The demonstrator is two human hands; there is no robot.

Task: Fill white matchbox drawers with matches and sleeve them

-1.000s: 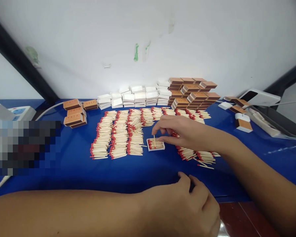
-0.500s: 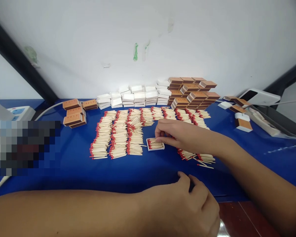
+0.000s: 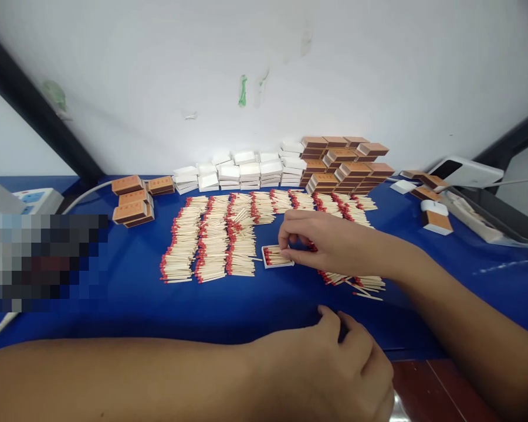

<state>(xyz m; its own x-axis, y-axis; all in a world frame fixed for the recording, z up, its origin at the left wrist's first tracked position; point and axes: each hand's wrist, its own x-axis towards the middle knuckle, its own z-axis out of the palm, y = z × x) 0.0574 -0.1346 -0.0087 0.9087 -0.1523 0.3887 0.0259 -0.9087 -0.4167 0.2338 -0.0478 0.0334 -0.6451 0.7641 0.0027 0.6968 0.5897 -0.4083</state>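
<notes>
A small white matchbox tray (image 3: 268,265) lies on the blue tabletop, holding a layer of red-tipped matches (image 3: 273,254). Over its right end, my right hand (image 3: 310,237) is closed in a pinch, thumb and fingertips on the matches; how many they grip is hidden. My left hand (image 3: 334,369) hangs nearer to me at the table's front edge, loosely curled with fingers apart, and nothing shows in it. Rows of loose matches (image 3: 211,246) flank the tray on the left. More matches (image 3: 369,284) lie on the right, partly covered by my right hand and forearm.
White trays (image 3: 249,173) and brown matchboxes (image 3: 338,164) are stacked along the wall. Several more matchboxes (image 3: 132,202) stand at the left, near a power strip (image 3: 39,202). At the right are a white device (image 3: 470,170), a dark tray (image 3: 501,217) and another matchbox (image 3: 437,221).
My right hand has shifted very slightly to the right, still at the tray's right end. My left hand and the matches look nearly the same.
</notes>
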